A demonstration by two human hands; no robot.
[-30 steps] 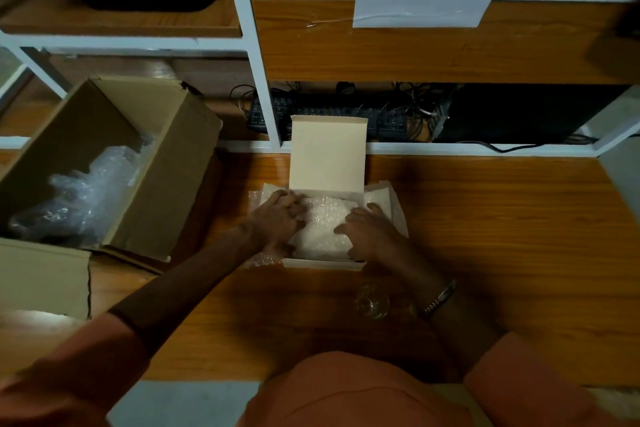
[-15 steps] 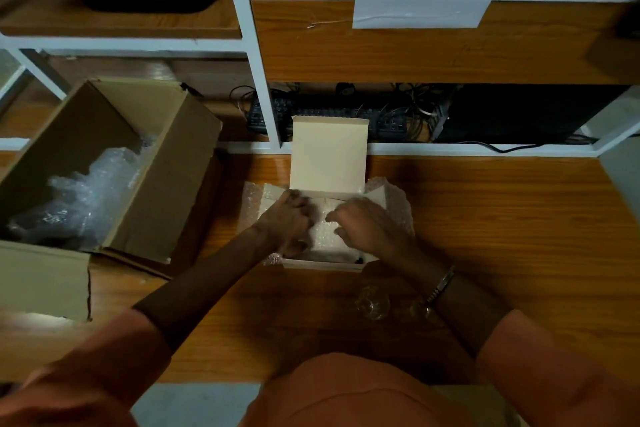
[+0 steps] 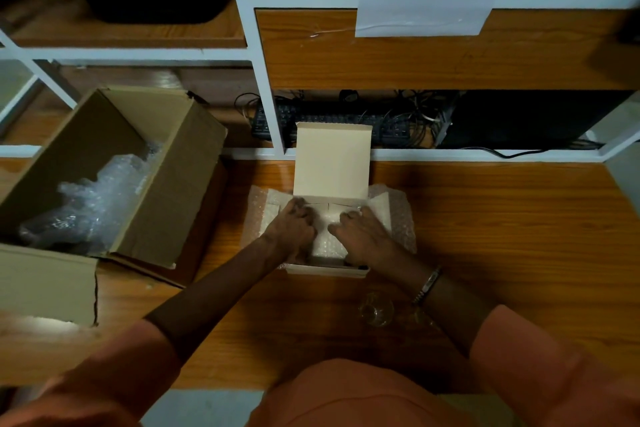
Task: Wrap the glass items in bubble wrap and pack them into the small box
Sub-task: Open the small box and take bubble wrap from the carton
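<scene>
The small pale box (image 3: 325, 270) stands on the wooden table with its lid (image 3: 332, 159) upright at the back. Bubble wrap (image 3: 327, 241) fills the inside and spills out on both sides (image 3: 401, 222). My left hand (image 3: 289, 229) is inside the box on the left, fingers curled over the left side flap (image 3: 273, 210). My right hand (image 3: 363, 236) lies on the right side, its fingers pressing the right flap down toward the middle. A clear glass (image 3: 375, 312) stands on the table just in front of the box, beside my right wrist.
A large open cardboard box (image 3: 180, 184) with loose bubble wrap (image 3: 90, 204) in it sits at the left. A white-framed shelf unit (image 3: 263, 87) with cables and a keyboard rises right behind the small box. Bare wooden table (image 3: 502, 236) extends to the right.
Both hands moved from pressing the bubble wrap flat to the back of the box, and the two side flaps have come inward over the wrap.
</scene>
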